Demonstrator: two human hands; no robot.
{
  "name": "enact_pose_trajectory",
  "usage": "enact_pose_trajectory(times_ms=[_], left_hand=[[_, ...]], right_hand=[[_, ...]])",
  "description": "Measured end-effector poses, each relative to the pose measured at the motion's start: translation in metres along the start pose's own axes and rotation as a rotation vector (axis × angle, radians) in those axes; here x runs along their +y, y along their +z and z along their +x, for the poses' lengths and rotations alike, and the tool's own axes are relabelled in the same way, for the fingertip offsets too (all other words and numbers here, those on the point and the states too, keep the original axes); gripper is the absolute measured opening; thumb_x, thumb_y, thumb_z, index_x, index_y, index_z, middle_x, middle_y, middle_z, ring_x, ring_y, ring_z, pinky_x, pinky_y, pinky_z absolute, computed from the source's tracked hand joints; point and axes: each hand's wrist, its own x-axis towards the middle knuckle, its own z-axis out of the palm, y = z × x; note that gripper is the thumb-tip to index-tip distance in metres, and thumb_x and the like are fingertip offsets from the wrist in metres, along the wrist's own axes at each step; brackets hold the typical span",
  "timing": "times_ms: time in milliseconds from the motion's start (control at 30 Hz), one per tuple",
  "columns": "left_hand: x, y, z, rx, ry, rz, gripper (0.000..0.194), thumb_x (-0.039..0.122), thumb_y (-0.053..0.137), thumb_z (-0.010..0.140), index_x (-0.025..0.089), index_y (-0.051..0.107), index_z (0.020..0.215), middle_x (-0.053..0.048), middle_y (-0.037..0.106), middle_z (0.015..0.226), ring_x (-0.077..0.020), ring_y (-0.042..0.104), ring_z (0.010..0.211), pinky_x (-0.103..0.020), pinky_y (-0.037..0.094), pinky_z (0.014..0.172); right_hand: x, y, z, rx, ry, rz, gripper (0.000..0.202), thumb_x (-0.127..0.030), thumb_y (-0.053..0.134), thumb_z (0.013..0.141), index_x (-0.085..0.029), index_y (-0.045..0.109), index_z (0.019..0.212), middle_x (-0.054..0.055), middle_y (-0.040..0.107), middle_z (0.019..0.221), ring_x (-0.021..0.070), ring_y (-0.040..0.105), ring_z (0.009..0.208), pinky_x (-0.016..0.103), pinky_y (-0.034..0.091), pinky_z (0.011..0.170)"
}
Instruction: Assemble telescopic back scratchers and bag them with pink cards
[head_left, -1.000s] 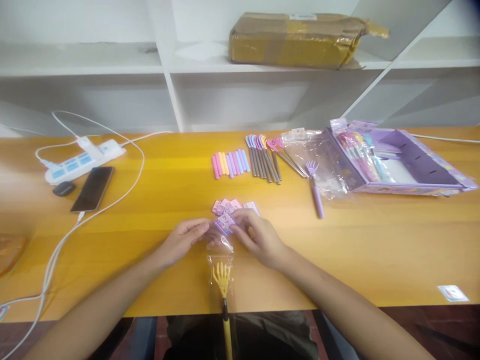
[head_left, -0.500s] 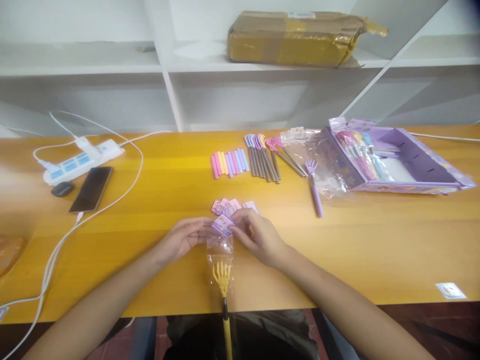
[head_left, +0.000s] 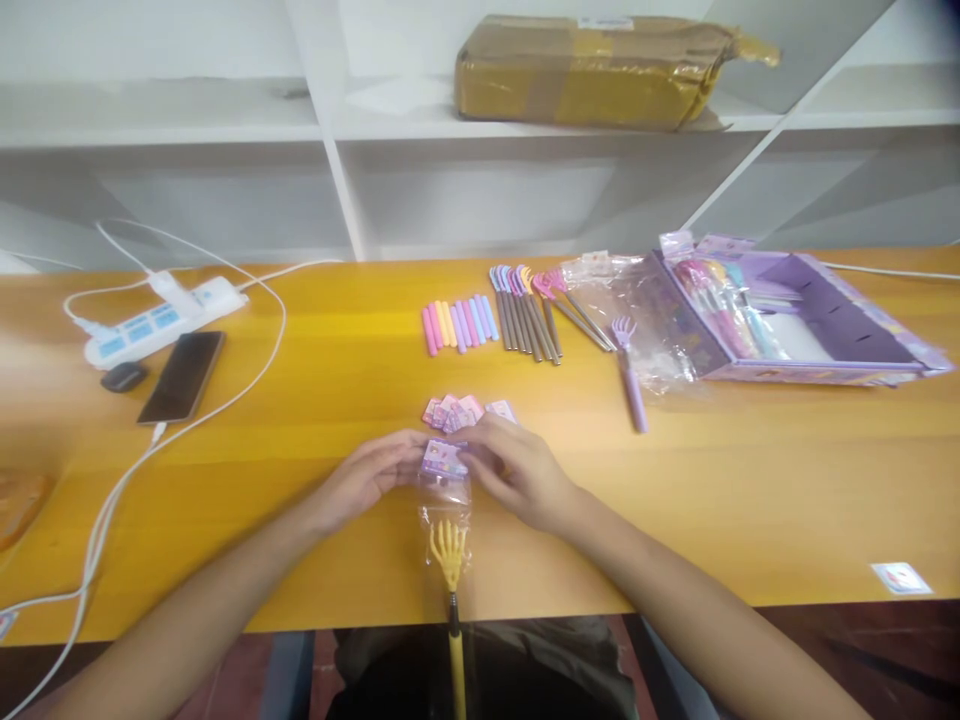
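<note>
1. since the earlier frame, your header card (head_left: pixel 444 458) has dropped lower, onto the top of the clear sleeve (head_left: pixel 445 497).
2. your left hand (head_left: pixel 367 478) and right hand (head_left: pixel 517 472) pinch card and sleeve between narrow fingertips, at the near table (head_left: pixel 750 480) edge.
3. risk: the yellow back scratcher (head_left: pixel 450 560) overhangs the edge; a loose pinch could let it slide off.
4. card print is unreadable.

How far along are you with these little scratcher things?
Done, it seems: pink header cards piled, grips and bare scratchers laid in rows. In hand: left hand and right hand pinch the card atop the yellow scratcher's bag. Left: packs in the purple box.
</note>
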Motion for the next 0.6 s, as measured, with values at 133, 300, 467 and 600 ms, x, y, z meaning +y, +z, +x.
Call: enact_pose_trajectory(times_ms=[133, 300, 467, 600], left_hand=[[-0.0028, -0.0032, 0.0006, -0.026, -0.001, -0.025, 0.049, 0.051, 0.062, 0.102, 0.013, 0.071, 0.132, -0.02, 0.075, 0.131, -0.0339, 0.072, 0.12, -0.047, 0.054, 0.105], [-0.0038, -0.0049, 0.0006, -0.022, -0.006, -0.016, 0.052, 0.054, 0.06, 0.102, 0.013, 0.07, 0.133, -0.021, 0.075, 0.131, -0.034, 0.072, 0.12, -0.047, 0.053, 0.106], [-0.0009, -0.0028, -0.0002, -0.033, -0.014, -0.038, 0.052, 0.055, 0.061, 0.101, 0.014, 0.071, 0.132, -0.02, 0.075, 0.131, -0.0347, 0.07, 0.123, -0.048, 0.051, 0.106], [0.0029, 0.0004, -0.0004, -0.045, 0.01, -0.059, 0.054, 0.054, 0.062, 0.1, 0.013, 0.072, 0.133, -0.02, 0.074, 0.131, -0.0348, 0.067, 0.124, -0.047, 0.046, 0.109]], right_hand=[[-0.0003, -0.0006, 0.0008, 0.006, -0.013, 0.008, 0.023, -0.016, 0.058, 0.104, -0.021, 0.068, 0.125, 0.003, 0.062, 0.091, 0.013, 0.056, 0.075, 0.027, 0.048, 0.068], [-0.0006, -0.0012, 0.0003, -0.005, 0.015, 0.016, 0.025, -0.016, 0.055, 0.104, -0.022, 0.068, 0.125, 0.003, 0.063, 0.092, 0.0133, 0.056, 0.075, 0.028, 0.048, 0.069], [0.0004, -0.0011, -0.0004, -0.007, 0.008, 0.041, 0.025, -0.016, 0.054, 0.104, -0.022, 0.068, 0.125, 0.004, 0.064, 0.094, 0.0142, 0.059, 0.079, 0.029, 0.049, 0.07], [0.0011, -0.0017, -0.0006, -0.017, -0.018, 0.057, 0.026, -0.016, 0.055, 0.105, -0.022, 0.068, 0.125, 0.004, 0.061, 0.092, 0.0137, 0.057, 0.077, 0.028, 0.048, 0.069]])
